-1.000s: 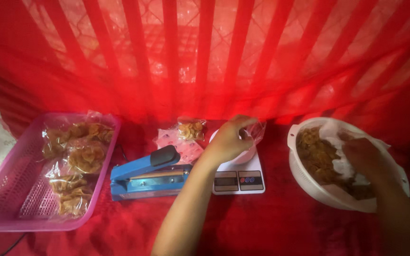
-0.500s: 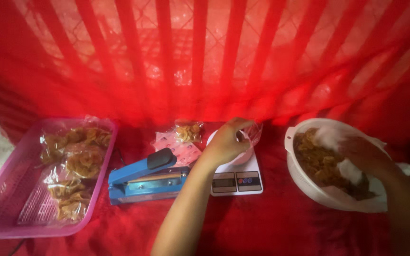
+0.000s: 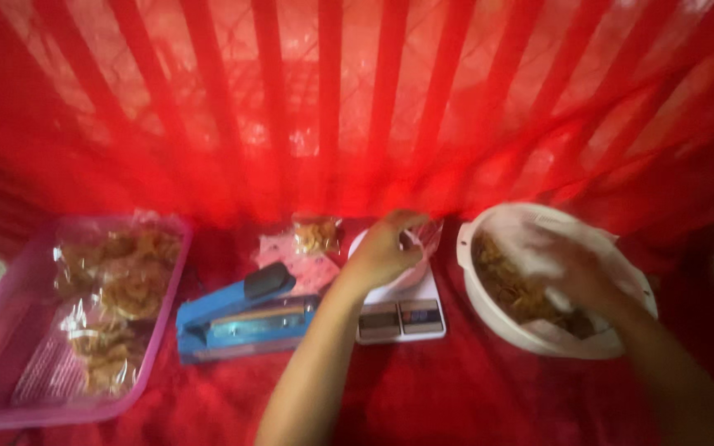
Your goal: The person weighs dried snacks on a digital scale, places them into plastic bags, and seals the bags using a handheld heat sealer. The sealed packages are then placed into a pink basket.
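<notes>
Left hand (image 3: 382, 252) centre frame, fingers pinched on the mouth of a clear bag (image 3: 423, 235) over the scale (image 3: 398, 310) | right hand (image 3: 576, 272) in white bowl (image 3: 489, 318), blurred, grip unclear | bag looks light, floppy, slippery: best pinched at rim.

Clear snack packets (image 3: 113, 285) fill the pink basket (image 3: 10, 330) at left; another small packet (image 3: 316, 235) lies behind the scale's grey display (image 3: 400, 314).
</notes>
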